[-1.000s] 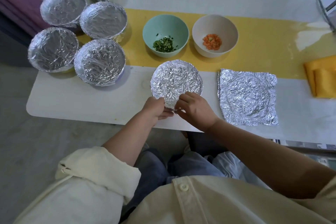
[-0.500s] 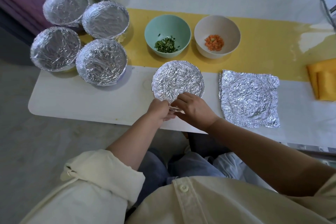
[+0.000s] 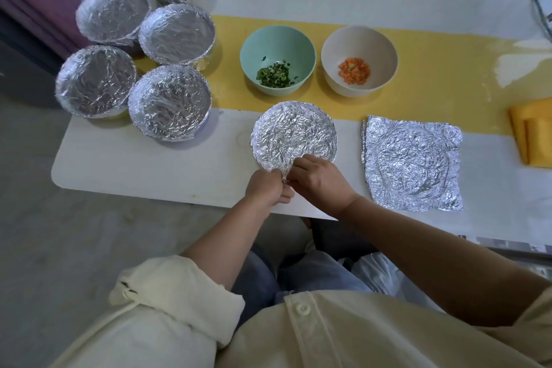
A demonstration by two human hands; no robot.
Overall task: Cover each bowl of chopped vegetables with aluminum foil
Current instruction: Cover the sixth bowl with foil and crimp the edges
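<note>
- Little has changed in the last second: both hands stay at the near edge of the round foil piece (image 3: 294, 134), which lies on the surface (image 3: 149, 164) just in front of the two open bowls.
- The left hand (image 3: 267, 190) and right hand (image 3: 321, 181) each have their grip clamped on a small tab of that edge.
- The right fingers have crept slightly onto the rim.
- The green bowl (image 3: 277, 42) and the white bowl (image 3: 358, 39) stand uncovered, so I judge two covers remain.
- A flat foil sheet (image 3: 412, 164) waits at the right.
</note>
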